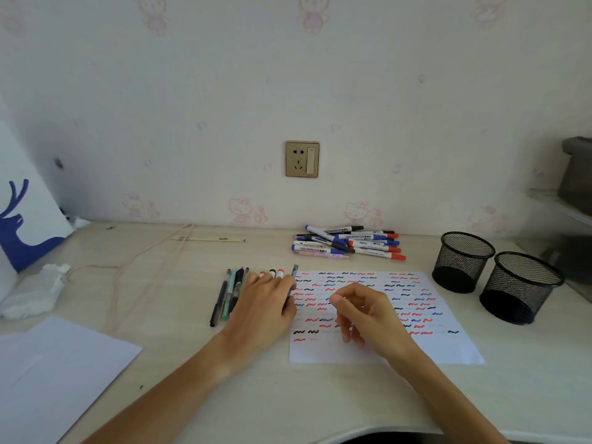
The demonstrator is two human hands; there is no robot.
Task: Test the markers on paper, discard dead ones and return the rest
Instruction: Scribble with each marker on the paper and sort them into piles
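Observation:
A white test paper (455, 344) covered in red, blue and black squiggles lies on the desk. Left of it is a row of pens and markers (224, 296). My left hand (262, 309) lies palm down across that row, fingers straight, with red and black caps and a grey pen (295, 269) poking out past the fingertips. My right hand (365, 312) hovers over the paper with its fingers loosely curled and nothing visible in them. A pile of whiteboard markers (352, 243) lies by the wall behind the paper.
Two black mesh pen cups (461, 261) (519, 286) stand at the right, both looking empty. Blank paper sheets (54, 373) lie at the front left. A crumpled tissue (38, 293), a pink cord (128, 261) and a wooden stick (205, 240) are at the left.

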